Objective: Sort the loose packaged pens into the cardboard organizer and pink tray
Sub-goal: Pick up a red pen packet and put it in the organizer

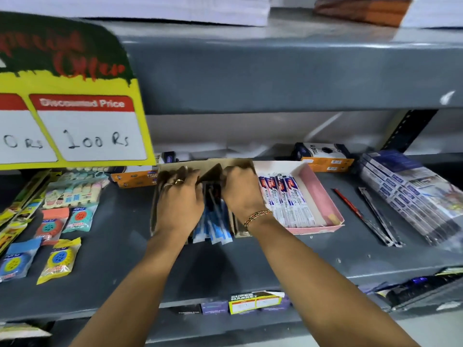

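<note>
Both my hands are down in the cardboard organizer on the grey shelf, and they hide most of it. My left hand lies over the left compartment, rings on two fingers; I cannot tell whether those fingers grip anything. My right hand, a woven bracelet at the wrist, curls around a brown cardboard flap at the far end, but blur keeps me from seeing how tightly it closes. Between my hands, blue-and-white packaged pens lie in the middle compartment, long axes running near to far, their near ends poking out past the organizer's front edge.

Just right of the organizer, touching it, is the pink tray, with white pen packs lying side by side in its left half, angled from far-left to near-right; their red and blue lettering is too blurred to read.

Further right lie a loose red pen, a clear pen sleeve and stacked packets. On the left are sharpener packs. Above hangs a yellow sign reading "Discounted Price" and "100 Rs".
</note>
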